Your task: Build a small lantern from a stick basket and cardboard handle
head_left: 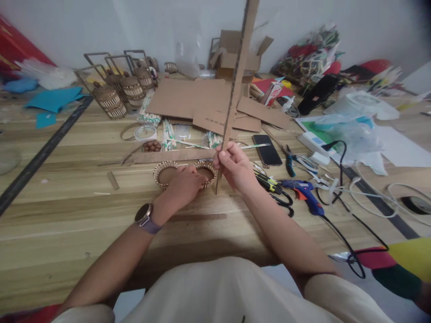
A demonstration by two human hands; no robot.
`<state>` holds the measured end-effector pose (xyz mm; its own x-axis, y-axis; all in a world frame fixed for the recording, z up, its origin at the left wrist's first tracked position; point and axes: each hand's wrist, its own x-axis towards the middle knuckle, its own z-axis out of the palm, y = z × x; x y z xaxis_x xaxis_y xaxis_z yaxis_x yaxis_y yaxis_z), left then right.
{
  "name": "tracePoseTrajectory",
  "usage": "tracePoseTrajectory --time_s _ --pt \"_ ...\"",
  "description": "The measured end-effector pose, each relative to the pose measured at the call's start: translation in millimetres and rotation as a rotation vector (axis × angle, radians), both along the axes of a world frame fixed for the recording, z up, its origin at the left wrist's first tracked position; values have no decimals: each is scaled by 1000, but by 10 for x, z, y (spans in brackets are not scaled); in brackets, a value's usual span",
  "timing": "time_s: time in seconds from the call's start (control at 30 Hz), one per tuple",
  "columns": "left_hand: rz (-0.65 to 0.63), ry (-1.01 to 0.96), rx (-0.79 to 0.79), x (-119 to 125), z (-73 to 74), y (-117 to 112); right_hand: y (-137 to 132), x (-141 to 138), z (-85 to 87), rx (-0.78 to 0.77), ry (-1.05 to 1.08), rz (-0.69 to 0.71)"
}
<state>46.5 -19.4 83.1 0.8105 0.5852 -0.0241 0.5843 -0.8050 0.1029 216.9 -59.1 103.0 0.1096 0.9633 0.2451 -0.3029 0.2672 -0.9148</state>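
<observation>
My right hand [235, 167] is closed round the lower end of a long cardboard strip [239, 72], which stands nearly upright and runs off the top of the view. My left hand [186, 184], with a watch on its wrist, rests knuckles-up on the wooden table [67, 215] between two round rings edged with small sticks. The left ring [161, 172] lies just beside the hand. The right ring [208, 170] is partly hidden behind it. The left fingers curl under and I cannot see what they touch.
Flat cardboard sheets [188, 101] and an open box [232, 56] lie behind. Small woven lanterns [109, 101] stand at back left. A phone [266, 150], pliers, scissors [274, 190] and a blue glue gun [305, 193] with its cord lie to the right. A black bar [40, 157] crosses the left.
</observation>
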Motion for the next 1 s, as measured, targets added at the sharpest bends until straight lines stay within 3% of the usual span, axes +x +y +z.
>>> tracePoseTrajectory --time_s 0.17,0.57,1.0 --pt "23 -53 -19 -4 -59 39 72 -115 -43 27 28 88" --pt "1 -238 -169 -28 -234 169 138 -190 -93 73 14 146" --pt "-5 -248 -150 -95 -197 225 150 -240 -88 47 18 147"
